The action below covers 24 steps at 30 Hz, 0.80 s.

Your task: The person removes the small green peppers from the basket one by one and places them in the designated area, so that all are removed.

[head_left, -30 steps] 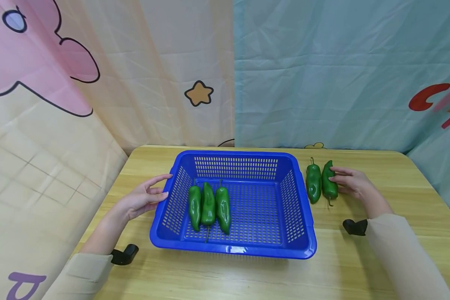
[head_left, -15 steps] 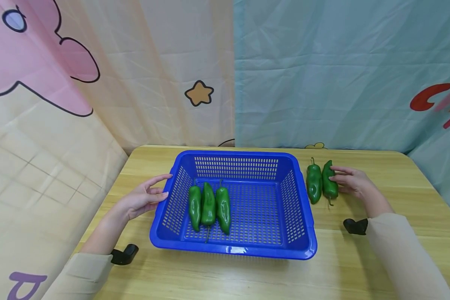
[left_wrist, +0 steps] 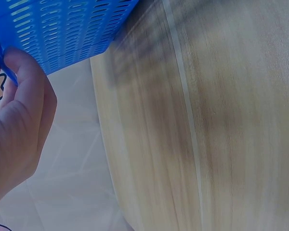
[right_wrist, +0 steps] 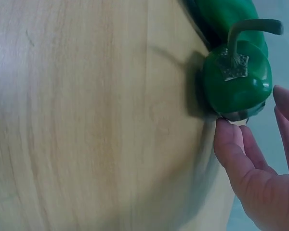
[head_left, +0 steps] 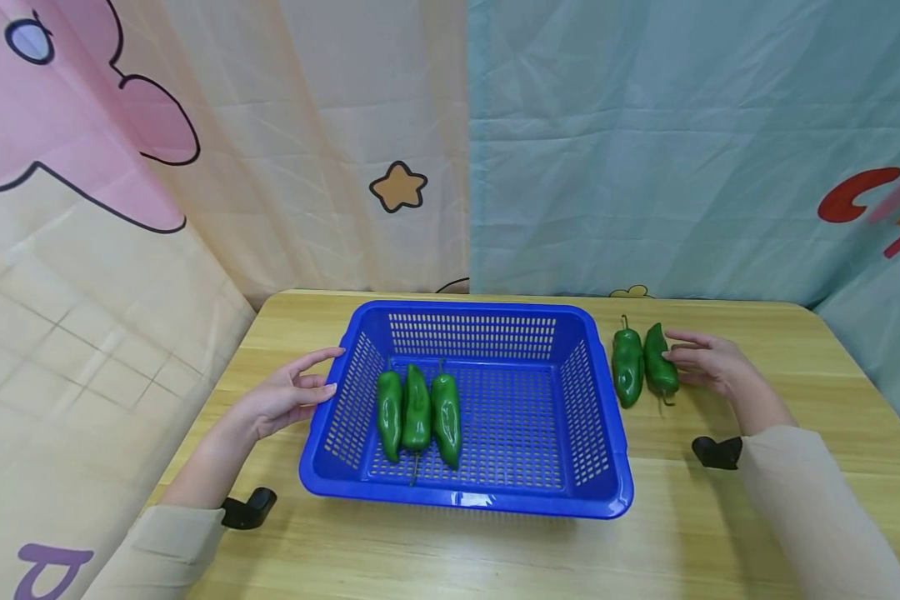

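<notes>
In the head view my left hand (head_left: 281,400) pinches the left rim of a blue plastic basket (head_left: 465,499), thumb and fingers on either side of it. The left wrist view shows the thumb on the basket's edge (left_wrist: 62,33). Three green peppers (head_left: 417,408) lie side by side in the basket's left half. Right of the basket, two more lie on the table: one green pepper (head_left: 627,367) nearer the basket and another green pepper (head_left: 658,362) beside my right hand (head_left: 712,365). My right fingertips touch that outer pepper's side, with the fingers loosely extended and not wrapped round it.
The wooden table (head_left: 495,558) runs under everything, its back edge against a printed curtain (head_left: 615,167). Another curtain side hangs along the left. Black wrist mounts (head_left: 249,508) jut from both sleeves.
The outer pepper has turned slightly, its stem end shifting right. My right hand has drawn a little to the right. The left hand and basket have stayed put.
</notes>
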Each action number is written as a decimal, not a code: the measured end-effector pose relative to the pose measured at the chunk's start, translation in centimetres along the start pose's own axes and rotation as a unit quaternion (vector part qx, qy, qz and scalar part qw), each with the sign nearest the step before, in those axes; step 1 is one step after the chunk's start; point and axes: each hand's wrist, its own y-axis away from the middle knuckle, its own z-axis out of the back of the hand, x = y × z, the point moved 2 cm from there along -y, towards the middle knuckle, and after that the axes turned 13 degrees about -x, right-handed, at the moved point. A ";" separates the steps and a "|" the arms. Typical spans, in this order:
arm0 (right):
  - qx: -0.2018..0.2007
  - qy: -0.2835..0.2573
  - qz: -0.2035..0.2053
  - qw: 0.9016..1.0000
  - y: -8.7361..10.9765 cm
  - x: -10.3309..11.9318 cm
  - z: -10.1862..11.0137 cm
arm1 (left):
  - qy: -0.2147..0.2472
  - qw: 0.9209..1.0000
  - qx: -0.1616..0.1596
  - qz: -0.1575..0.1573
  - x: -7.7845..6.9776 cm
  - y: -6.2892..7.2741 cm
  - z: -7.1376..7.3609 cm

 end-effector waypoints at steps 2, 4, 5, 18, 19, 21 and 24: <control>0.005 0.002 0.001 1.000 0.1 0.2 0.2 | 0.002 1.000 0.000 0.001 0.0 0.0 0.0; 0.010 -0.002 0.003 1.000 0.3 0.3 0.5 | 0.004 1.000 0.001 0.001 0.0 0.0 0.0; 0.013 -0.008 0.004 1.000 0.4 0.4 0.6 | 0.005 1.000 0.002 0.001 0.0 0.0 0.0; 0.057 -0.053 0.019 0.997 1.8 1.9 1.6 | 0.009 1.000 0.008 -0.001 0.0 0.1 0.0; 0.063 -0.055 0.024 0.996 1.9 2.0 1.6 | 0.008 1.000 0.007 -0.001 0.0 0.1 0.0; 0.071 -0.060 0.032 0.995 2.2 2.2 1.5 | 0.008 1.000 0.006 -0.002 0.0 0.1 0.0; 0.076 -0.062 0.040 0.994 2.6 2.6 1.4 | 0.009 1.000 0.004 0.000 0.0 0.0 0.0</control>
